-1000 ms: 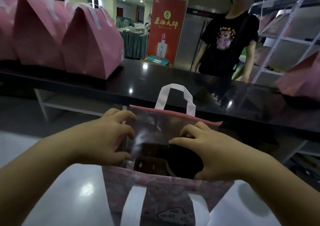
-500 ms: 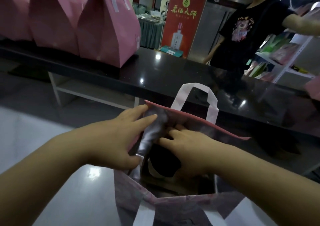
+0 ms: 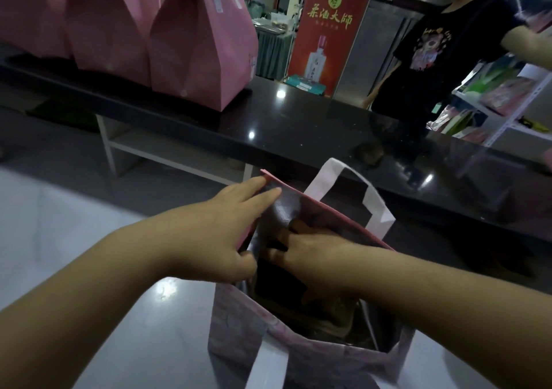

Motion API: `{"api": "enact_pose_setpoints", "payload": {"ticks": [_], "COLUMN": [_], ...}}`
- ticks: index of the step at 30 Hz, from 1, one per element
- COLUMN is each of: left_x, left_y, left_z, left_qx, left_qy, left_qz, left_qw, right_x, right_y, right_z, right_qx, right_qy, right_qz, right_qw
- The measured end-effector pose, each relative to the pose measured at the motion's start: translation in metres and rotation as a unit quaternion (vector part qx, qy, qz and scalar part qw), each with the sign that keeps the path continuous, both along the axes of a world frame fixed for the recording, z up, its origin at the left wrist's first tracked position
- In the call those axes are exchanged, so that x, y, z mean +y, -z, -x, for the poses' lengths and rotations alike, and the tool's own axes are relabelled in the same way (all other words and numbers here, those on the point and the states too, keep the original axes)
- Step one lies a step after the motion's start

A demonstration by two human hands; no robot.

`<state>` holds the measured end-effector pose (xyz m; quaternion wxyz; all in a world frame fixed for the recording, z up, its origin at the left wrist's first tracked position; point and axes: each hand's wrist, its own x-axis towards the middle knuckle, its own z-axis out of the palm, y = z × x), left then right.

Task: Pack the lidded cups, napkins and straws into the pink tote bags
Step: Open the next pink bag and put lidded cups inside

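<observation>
From the head view we see the pink bag standing open on the pale surface. The left hand pinches the bag's left edge and holds it apart. The right hand is inside the bag, on a dark cup lid; we cannot tell its grip. Three closed pink bags stand on the black counter.

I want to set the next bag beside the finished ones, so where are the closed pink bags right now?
In the head view the closed pink bags stand in a row at upper left on the black counter, beyond the open tote bag.
</observation>
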<state>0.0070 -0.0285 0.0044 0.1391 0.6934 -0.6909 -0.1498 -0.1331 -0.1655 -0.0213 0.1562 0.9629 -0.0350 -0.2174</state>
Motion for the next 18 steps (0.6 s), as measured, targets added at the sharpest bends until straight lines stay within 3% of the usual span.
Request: {"api": "enact_pose_setpoints", "payload": {"ticks": [8, 18], "left_x": [-0.004, -0.005], "left_y": [0.001, 0.005], "left_z": [-0.002, 0.002], "left_qx": [0.023, -0.013], "left_qy": [0.019, -0.013], "left_qz": [0.051, 0.172], "left_qw": [0.998, 0.985], "right_x": [-0.002, 0.007], "right_y": [-0.004, -0.002], "right_z": [0.003, 0.01], "right_qx": [-0.009, 0.019], "right_qy": [0.015, -0.002], "right_qz": [-0.095, -0.064], "right_qw": [0.995, 0.998]}}
